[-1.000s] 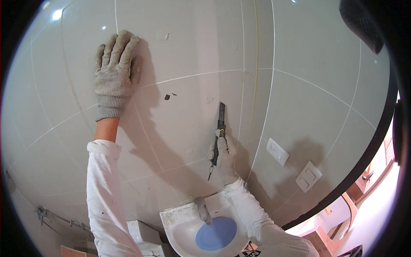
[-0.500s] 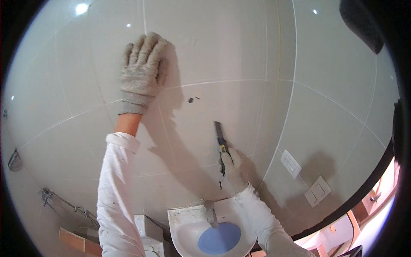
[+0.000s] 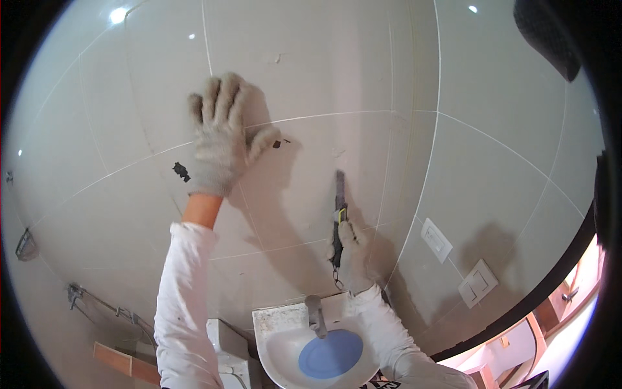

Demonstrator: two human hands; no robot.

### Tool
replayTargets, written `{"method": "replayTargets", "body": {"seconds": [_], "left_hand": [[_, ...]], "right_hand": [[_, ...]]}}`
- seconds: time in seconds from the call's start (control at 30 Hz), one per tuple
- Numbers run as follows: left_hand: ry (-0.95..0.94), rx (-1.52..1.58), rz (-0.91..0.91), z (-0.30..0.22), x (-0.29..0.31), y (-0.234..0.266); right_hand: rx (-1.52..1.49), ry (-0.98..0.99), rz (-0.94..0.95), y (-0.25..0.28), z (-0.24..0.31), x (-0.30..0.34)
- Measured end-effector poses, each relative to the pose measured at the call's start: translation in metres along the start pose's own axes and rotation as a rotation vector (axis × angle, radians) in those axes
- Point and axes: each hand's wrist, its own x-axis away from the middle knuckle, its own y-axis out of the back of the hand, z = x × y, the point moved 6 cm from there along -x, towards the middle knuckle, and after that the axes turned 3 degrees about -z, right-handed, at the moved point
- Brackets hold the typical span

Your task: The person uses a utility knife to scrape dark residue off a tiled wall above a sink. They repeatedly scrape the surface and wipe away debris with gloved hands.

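Observation:
My left hand (image 3: 223,146), in a grey knit glove, lies against the beige tiled wall (image 3: 317,84) with its fingers and thumb spread. Beside its wrist a ragged black patch (image 3: 181,171) shows on the tile. A smaller dark patch (image 3: 277,144) sits right by the thumb tip. Lower and to the right, my gloved right hand (image 3: 353,253) is wrapped around a snap-off utility knife (image 3: 338,223). The knife has a dark handle with a yellow part, and its long blade points up along the wall. A small ring dangles from its lower end.
Below my hands is a white washbasin (image 3: 285,350) with a tap (image 3: 315,316) and a blue oval object (image 3: 331,354) in its bowl. White switch plates (image 3: 478,283) are on the right wall. A toilet (image 3: 227,347) stands left of the basin; shower fittings (image 3: 116,311) line the left wall.
My left hand has shifted down in view, its thumb now spread outward; the black patch by its wrist has come into sight. The knife has turned more upright in my right hand.

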Motion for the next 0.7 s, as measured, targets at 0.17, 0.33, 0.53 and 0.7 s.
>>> {"method": "replayTargets", "body": {"seconds": [0.17,0.33,0.53,0.7], "left_hand": [[-0.019,-0.01,0.123,-0.013,0.03,-0.014],[-0.013,-0.057,0.192,-0.007,0.038,-0.008],[0.026,0.031,0.064,-0.018,0.032,-0.004],[0.035,0.038,0.134,-0.016,0.03,-0.003]], "right_hand": [[0.042,0.041,0.044,-0.021,0.029,-0.03],[0.281,0.033,0.082,-0.034,0.057,0.006],[0.067,0.015,0.02,-0.009,0.025,-0.009],[0.03,0.002,0.041,-0.008,0.022,-0.003]]}}
